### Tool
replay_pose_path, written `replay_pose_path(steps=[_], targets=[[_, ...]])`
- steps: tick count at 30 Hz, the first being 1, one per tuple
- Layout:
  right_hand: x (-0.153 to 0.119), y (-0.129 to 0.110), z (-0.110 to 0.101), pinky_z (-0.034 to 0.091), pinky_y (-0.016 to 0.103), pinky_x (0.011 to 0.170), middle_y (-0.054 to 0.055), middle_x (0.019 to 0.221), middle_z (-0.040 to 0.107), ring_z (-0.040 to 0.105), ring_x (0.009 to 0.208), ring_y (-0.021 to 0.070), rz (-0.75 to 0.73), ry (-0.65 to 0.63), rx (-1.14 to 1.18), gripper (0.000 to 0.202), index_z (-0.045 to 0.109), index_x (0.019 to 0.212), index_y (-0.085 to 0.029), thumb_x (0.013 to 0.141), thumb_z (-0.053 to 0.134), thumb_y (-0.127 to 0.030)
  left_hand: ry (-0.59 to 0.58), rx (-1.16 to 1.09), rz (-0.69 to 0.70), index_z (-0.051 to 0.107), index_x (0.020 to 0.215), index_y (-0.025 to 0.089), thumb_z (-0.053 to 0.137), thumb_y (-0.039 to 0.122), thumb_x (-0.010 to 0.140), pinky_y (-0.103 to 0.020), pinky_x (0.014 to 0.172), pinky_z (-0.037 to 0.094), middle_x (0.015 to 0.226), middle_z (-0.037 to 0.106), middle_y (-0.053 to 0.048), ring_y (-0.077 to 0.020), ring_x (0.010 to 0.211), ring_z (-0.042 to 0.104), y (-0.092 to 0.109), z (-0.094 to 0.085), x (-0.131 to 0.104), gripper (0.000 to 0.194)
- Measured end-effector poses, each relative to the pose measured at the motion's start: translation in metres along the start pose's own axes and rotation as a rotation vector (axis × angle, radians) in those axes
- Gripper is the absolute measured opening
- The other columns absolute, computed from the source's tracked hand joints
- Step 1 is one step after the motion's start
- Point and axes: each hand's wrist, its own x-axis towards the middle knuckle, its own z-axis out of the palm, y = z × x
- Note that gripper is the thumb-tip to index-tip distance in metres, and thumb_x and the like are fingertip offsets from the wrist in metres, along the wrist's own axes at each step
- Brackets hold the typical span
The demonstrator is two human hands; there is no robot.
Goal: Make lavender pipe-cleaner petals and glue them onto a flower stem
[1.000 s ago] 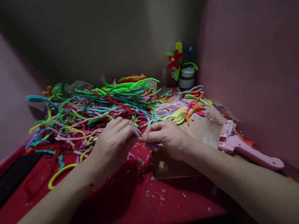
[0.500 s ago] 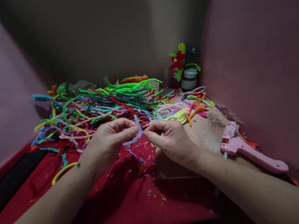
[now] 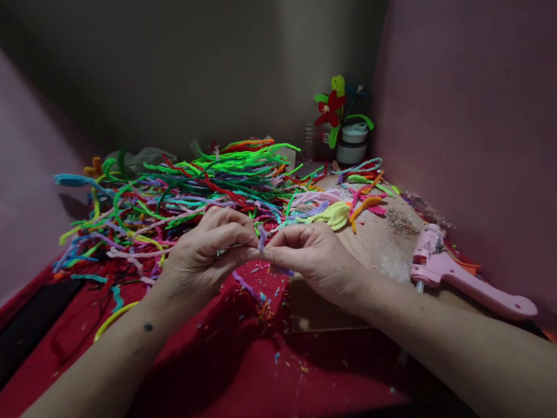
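A short lavender pipe cleaner (image 3: 262, 237) is pinched between my two hands over the red cloth (image 3: 257, 394). My left hand (image 3: 213, 252) closes thumb and fingers on it from the left, fingertips almost touching those of the other hand. From the right, my right hand (image 3: 315, 260) grips it between thumb and forefinger; a purple bit shows under these fingers. Most of the piece is hidden by my fingertips. Another purple pipe cleaner piece (image 3: 245, 286) lies on the cloth just below, among small coloured clippings.
Behind my hands spreads a heap of coloured pipe cleaners (image 3: 222, 169). A pink glue gun (image 3: 471, 281) rests at right by a board (image 3: 380, 244) with looped fuzzy petals (image 3: 333, 214). A pipe-cleaner flower (image 3: 330, 107) and a lidded jar (image 3: 352, 143) stand at the back.
The lavender pipe cleaner was crossed with its ends spread out; now it is mostly covered by my fingers. My left hand has turned and closed in against my right fingertips.
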Motion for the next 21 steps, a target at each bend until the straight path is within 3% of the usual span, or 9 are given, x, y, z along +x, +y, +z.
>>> replay_pose_path(steps=[4,6,8,12,14,17,21], targets=[[-0.006,0.006,0.004,0.034,0.026,0.058,0.001,0.059,0.05,0.043,0.059,0.0104,-0.359,0.076,-0.461,0.015,0.055,0.06,-0.014,0.074,0.051,-0.014,-0.209,-0.147,-0.302,0.056,0.071,0.018,0.055,0.035,0.082,-0.026,0.065,0.041,0.069,0.053,0.001,-0.013,0.067,0.049,0.001,0.002,-0.001,0.019],[-0.007,0.007,0.005,0.036,0.028,0.064,0.003,0.063,0.053,0.045,0.064,0.0123,-0.501,0.11,-0.588,0.016,0.054,0.059,-0.015,0.075,0.05,-0.014,-0.259,-0.266,-0.436,0.055,0.072,0.018,0.055,0.038,0.081,-0.023,0.059,0.039,0.065,0.05,0.003,-0.0115,0.062,0.045,0.0,0.003,-0.002,0.022],[-0.006,0.006,0.005,0.037,0.027,0.063,0.002,0.063,0.054,0.046,0.063,0.0119,-0.432,0.111,-0.523,0.016,0.055,0.062,-0.015,0.077,0.051,-0.016,-0.218,-0.304,-0.472,0.056,0.073,0.018,0.056,0.038,0.08,-0.023,0.06,0.038,0.066,0.05,0.003,-0.0112,0.063,0.045,0.0,0.004,-0.002,0.022],[0.001,0.001,0.002,0.034,0.023,0.05,-0.002,0.054,0.051,0.043,0.05,0.0084,0.047,-0.031,-0.111,0.022,0.056,0.061,-0.015,0.077,0.055,-0.028,-0.051,-0.252,-0.43,0.057,0.075,0.018,0.054,0.035,0.081,-0.022,0.06,0.037,0.067,0.05,0.003,-0.0109,0.063,0.044,0.0,0.002,-0.001,0.018],[0.003,0.002,0.0,0.032,0.023,0.048,-0.002,0.051,0.05,0.042,0.047,0.0076,0.149,-0.077,-0.022,0.024,0.055,0.057,-0.014,0.075,0.058,-0.031,-0.012,-0.248,-0.43,0.057,0.076,0.018,0.056,0.034,0.081,-0.022,0.06,0.037,0.067,0.051,0.003,-0.0107,0.063,0.044,-0.001,0.001,0.0,0.017],[0.003,0.005,0.0,0.029,0.023,0.048,-0.003,0.05,0.049,0.039,0.047,0.0072,0.113,-0.028,-0.111,0.024,0.055,0.055,-0.015,0.075,0.059,-0.028,-0.007,-0.259,-0.448,0.059,0.078,0.018,0.06,0.033,0.078,-0.023,0.059,0.038,0.071,0.056,0.001,-0.0116,0.064,0.049,-0.001,-0.001,0.002,0.015],[0.002,0.007,0.0,0.028,0.024,0.052,-0.004,0.048,0.044,0.037,0.05,0.0073,-0.024,0.008,-0.405,0.027,0.054,0.052,-0.015,0.078,0.058,-0.023,-0.086,-0.116,-0.385,0.059,0.076,0.018,0.056,0.034,0.08,-0.023,0.057,0.037,0.067,0.055,0.002,-0.0115,0.062,0.048,-0.002,-0.003,0.001,0.017]])
